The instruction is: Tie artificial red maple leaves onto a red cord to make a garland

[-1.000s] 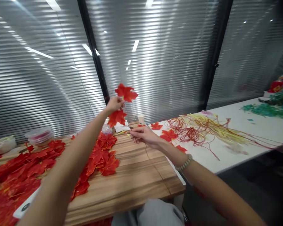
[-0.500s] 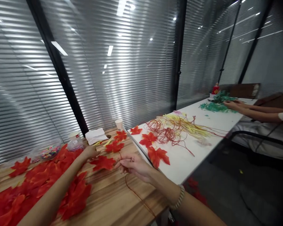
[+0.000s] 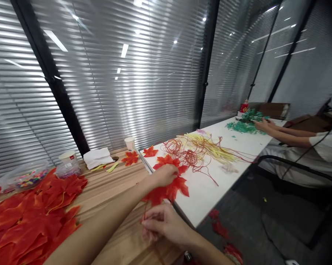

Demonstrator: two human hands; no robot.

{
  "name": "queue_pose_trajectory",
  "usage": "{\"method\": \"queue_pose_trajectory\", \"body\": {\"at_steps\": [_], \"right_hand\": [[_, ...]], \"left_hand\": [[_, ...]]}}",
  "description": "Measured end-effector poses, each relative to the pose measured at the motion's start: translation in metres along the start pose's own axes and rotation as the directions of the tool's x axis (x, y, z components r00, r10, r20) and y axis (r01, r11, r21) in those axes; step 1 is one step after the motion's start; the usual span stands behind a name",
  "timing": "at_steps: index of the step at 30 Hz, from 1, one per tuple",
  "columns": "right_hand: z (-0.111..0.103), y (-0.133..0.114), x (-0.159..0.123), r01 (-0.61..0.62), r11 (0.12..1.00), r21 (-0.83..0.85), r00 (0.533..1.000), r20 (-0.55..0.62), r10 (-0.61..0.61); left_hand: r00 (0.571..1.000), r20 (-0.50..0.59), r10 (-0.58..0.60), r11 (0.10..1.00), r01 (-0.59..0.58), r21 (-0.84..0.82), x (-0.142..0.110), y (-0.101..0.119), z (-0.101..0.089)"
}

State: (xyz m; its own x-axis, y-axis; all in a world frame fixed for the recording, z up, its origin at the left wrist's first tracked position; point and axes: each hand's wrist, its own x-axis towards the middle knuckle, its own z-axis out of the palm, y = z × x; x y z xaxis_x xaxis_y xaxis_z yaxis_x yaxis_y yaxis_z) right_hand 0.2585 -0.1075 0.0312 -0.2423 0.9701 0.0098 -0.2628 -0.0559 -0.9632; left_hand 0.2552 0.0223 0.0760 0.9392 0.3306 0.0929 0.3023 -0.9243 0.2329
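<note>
My left hand (image 3: 164, 175) reaches across to the white table (image 3: 207, 191) and rests, fingers curled, on red fabric maple leaves (image 3: 171, 187) lying there; whether it grips them is hidden. My right hand (image 3: 162, 224) is low at the wooden table's (image 3: 110, 184) near edge, fingers pinched on a thin red string (image 3: 144, 211) that runs up toward the leaves. A tangle of red and yellow strings (image 3: 193, 152) lies just beyond the leaves.
A big pile of red leaves (image 3: 30, 217) covers the wooden table's left. Paper cups (image 3: 129, 142), a napkin (image 3: 98, 157) and a bead tub (image 3: 25, 178) stand at the back. Another person's arms (image 3: 282, 132) work green pieces (image 3: 244, 125) at the far right.
My left hand has carried the strung leaves rightward from over the wooden table onto the white table. My right hand drew back toward me. The camera turned right.
</note>
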Motion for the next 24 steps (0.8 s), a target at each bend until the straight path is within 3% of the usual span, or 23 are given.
{"method": "queue_pose_trajectory", "body": {"at_steps": [4, 8, 11, 15, 18, 21, 24], "right_hand": [[-0.009, 0.010, -0.009, -0.066, 0.994, -0.092, 0.992, 0.100, 0.075], [-0.015, 0.016, -0.014, -0.086, 0.990, -0.115, 0.986, 0.135, 0.101], [-0.014, 0.020, -0.014, -0.080, 0.990, -0.117, 0.984, 0.149, 0.097], [-0.010, 0.025, -0.012, -0.040, 0.987, -0.156, 0.987, 0.147, 0.063], [-0.007, 0.028, -0.014, 0.013, 0.964, -0.265, 0.994, 0.106, 0.016], [-0.005, 0.028, -0.016, 0.015, 0.945, -0.327, 0.997, 0.080, 0.012], [-0.005, 0.027, -0.017, 0.009, 0.951, -0.310, 0.998, 0.063, 0.011]], "left_hand": [[0.990, 0.114, 0.083, 0.995, -0.088, 0.041, 0.019, 0.009, 0.021], [0.986, 0.168, -0.015, 0.986, -0.013, 0.165, 0.012, 0.002, 0.027], [0.987, 0.049, -0.151, 0.942, 0.128, 0.310, 0.002, -0.010, 0.032], [0.943, -0.132, -0.305, 0.828, 0.331, 0.452, -0.003, -0.031, 0.039], [0.972, -0.176, -0.156, 0.838, 0.225, 0.498, 0.000, -0.041, 0.042], [0.995, -0.059, 0.087, 0.834, -0.040, 0.550, 0.003, -0.047, 0.040], [0.992, -0.034, 0.119, 0.796, -0.075, 0.600, 0.002, -0.057, 0.031]]}}
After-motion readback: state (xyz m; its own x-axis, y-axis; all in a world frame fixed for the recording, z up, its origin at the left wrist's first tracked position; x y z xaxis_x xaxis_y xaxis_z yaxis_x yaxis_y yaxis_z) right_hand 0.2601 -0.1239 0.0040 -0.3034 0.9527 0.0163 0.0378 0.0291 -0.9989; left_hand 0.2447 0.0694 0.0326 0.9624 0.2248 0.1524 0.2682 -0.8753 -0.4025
